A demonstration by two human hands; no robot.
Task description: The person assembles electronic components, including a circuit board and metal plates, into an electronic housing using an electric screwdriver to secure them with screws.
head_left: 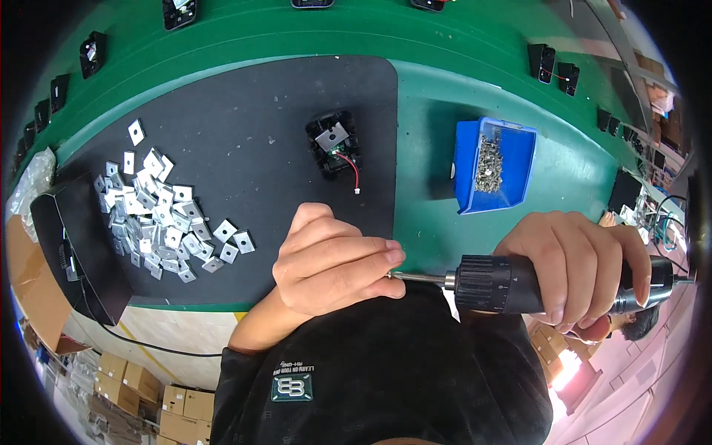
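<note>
Many plates [173, 237] and a bin [466, 163] lie ahead; left hand [326, 263] pinches bit [424, 278], right hand [575, 263] grips screwdriver [486, 284].

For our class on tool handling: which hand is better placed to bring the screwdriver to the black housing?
Probably the right hand: it grips the black screwdriver by its body. The left hand, though nearer the black housing, is closed at the tip of the bit.

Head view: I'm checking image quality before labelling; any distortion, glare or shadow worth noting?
Head view: the green belt bows with fisheye distortion; head view, lower right: a washed-out bright patch; head view, right of centre: shadow left of the blue bin, while the screwdriver looks fairly sharp.
</note>
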